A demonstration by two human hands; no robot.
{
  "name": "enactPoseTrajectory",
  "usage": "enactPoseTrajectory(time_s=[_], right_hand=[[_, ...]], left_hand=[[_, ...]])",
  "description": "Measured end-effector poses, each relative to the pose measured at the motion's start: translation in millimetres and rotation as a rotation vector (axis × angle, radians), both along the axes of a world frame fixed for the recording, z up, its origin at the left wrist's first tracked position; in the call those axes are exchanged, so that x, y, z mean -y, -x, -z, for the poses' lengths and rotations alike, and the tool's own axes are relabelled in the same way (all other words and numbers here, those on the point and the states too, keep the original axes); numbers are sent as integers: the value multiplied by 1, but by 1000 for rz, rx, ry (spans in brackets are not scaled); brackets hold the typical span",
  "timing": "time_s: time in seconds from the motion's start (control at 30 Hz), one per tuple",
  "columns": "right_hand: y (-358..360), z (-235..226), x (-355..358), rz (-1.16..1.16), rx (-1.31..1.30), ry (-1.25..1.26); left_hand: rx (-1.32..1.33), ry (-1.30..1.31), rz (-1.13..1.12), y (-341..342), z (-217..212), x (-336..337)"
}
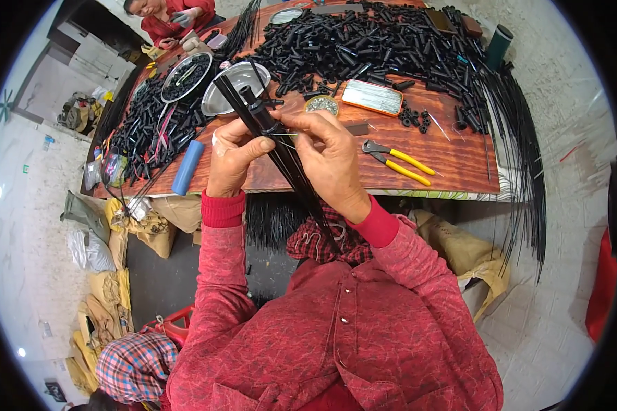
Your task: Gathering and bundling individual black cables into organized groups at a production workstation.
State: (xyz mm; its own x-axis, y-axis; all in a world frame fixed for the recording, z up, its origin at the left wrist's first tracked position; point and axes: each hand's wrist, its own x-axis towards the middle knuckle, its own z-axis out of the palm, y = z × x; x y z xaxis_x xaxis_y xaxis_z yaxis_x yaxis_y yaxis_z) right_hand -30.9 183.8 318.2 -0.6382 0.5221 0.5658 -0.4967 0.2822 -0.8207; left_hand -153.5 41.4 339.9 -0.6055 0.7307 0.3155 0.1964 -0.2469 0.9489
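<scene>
A long black rod bundle (pixel 288 168), thick tubes at its upper end and thin stems below, slants from above the table edge down toward my lap. Fingers and thumb of my left hand (pixel 234 152) are closed around it just below a black collar (pixel 262 116). Close beside, my right hand (pixel 325 154) pinches a thin, pale, needle-like piece (pixel 286 134) against the bundle; its fingertips partly hide that piece. The lower stems pass in front of a red-and-black checked cloth (pixel 329 236) on my lap.
Yellow-handled pincers (pixel 399 163), an orange-rimmed tin (pixel 371 98) of thin pins and a small round dish (pixel 321 105) lie right of my hands. Black tubes (pixel 349 48) heap behind, near a metal bowl (pixel 216 99). A blue cylinder (pixel 188 168) lies left. Another person (pixel 175 20) works far left.
</scene>
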Motion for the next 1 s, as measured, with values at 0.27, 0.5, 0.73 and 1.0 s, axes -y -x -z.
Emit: enactPoseTrajectory(time_s=[0.27, 0.5, 0.73, 1.0], right_hand=[[-36, 7, -32, 82, 107, -279], [-118, 75, -133, 397, 622, -832], [-123, 94, -154, 282, 680, -1027], [-122, 65, -151, -310, 907, 204]], left_hand=[[-24, 13, 48, -2, 1, -3], [19, -46, 76, 7, 8, 1], [16, -37, 88, -1, 2, -6], [67, -27, 137, -3, 1, -2]])
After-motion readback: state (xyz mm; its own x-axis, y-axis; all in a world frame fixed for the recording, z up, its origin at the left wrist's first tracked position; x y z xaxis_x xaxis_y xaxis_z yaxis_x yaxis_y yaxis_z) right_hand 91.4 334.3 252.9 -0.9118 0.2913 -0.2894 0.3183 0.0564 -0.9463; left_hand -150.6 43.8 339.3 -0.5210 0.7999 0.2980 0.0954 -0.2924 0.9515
